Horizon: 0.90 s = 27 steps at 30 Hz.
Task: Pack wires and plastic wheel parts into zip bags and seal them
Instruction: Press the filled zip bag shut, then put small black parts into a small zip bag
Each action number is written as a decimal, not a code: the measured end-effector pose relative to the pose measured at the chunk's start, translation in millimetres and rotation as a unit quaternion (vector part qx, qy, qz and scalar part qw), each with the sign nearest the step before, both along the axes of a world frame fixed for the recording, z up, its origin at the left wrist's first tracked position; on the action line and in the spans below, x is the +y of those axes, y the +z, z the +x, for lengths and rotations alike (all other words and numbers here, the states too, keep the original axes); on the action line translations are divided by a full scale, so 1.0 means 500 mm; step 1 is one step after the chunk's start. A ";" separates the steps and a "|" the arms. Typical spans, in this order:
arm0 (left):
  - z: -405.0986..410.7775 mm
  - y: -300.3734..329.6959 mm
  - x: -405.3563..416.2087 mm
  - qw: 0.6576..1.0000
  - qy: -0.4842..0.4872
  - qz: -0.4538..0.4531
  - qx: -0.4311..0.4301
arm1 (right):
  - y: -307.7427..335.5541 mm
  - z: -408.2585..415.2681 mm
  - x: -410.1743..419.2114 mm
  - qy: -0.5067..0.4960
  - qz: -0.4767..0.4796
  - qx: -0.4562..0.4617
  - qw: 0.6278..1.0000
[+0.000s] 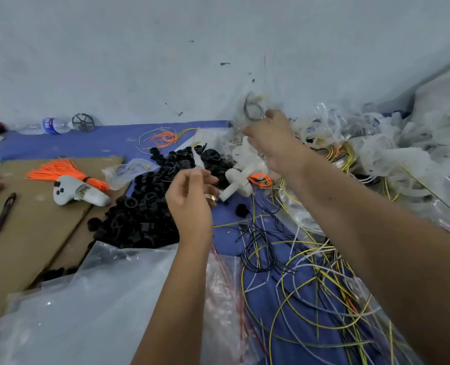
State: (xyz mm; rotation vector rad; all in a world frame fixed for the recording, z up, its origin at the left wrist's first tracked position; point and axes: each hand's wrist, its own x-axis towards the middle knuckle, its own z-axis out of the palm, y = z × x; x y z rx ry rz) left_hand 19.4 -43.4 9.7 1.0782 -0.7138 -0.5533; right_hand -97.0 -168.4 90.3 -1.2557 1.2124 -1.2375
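The right hand (267, 133) grips a filled zip bag (252, 109) raised near the floor's far edge. The left hand (189, 196), fingers loosely curled, hovers beside the black wheel parts (144, 206); loose wires (310, 272) lie right.

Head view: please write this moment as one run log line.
right hand: holds filled zip bag raised | left hand: fingers curled, contents unclear | black wheel parts: piled

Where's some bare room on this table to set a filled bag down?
Bare cardboard between the pen and the black wheel pile, and blue mat between the bottle and the cardboard. Crowded: loose wires at right, bag heap behind.
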 end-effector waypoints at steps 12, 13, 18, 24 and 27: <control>0.056 -0.019 -0.002 0.953 0.026 0.192 -0.234 | -0.158 -0.020 0.341 0.229 -0.130 0.413 0.872; 0.057 -0.016 -0.003 0.966 0.013 0.179 -0.187 | -0.164 -0.011 0.359 0.224 -0.133 0.457 0.850; 0.059 0.003 0.003 0.994 -0.025 0.104 -0.032 | -0.186 0.037 0.413 0.169 -0.138 0.563 0.797; 0.059 0.024 0.010 0.997 -0.044 0.043 0.056 | -0.180 0.033 0.400 0.177 -0.069 0.558 0.808; 0.060 0.030 0.014 0.996 -0.039 0.014 0.082 | -0.165 0.020 0.407 0.146 -0.110 0.513 0.839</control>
